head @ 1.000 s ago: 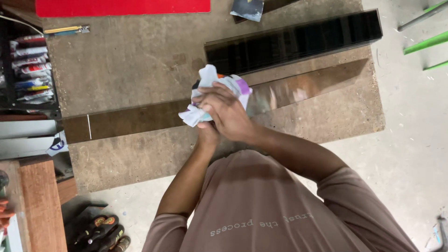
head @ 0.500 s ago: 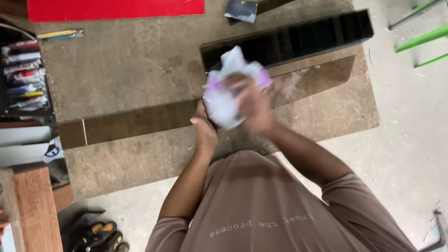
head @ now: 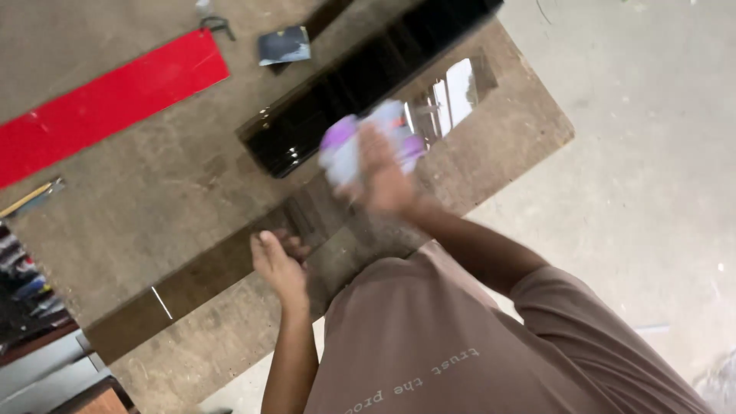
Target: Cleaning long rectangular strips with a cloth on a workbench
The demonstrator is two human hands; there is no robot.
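My right hand (head: 386,179) grips a crumpled white and purple cloth (head: 354,143) and holds it over a long clear glossy strip (head: 307,218) that lies on the brown worktable (head: 146,192). The hand and cloth are blurred by motion. My left hand (head: 276,261) rests on the near part of that clear strip, fingers down on it. Just beyond the cloth lies a long black glossy strip (head: 368,77).
A long red strip (head: 107,103) lies at the table's far left, with a pencil (head: 31,198) near its end. A small dark card (head: 284,44) lies near the black strip. Concrete floor (head: 644,153) is on the right; shelves with small items at left.
My hands have come apart: the right one now holds the cloth alone over the clear strip, the left has dropped onto the strip. The camera has turned, tilting the scene.
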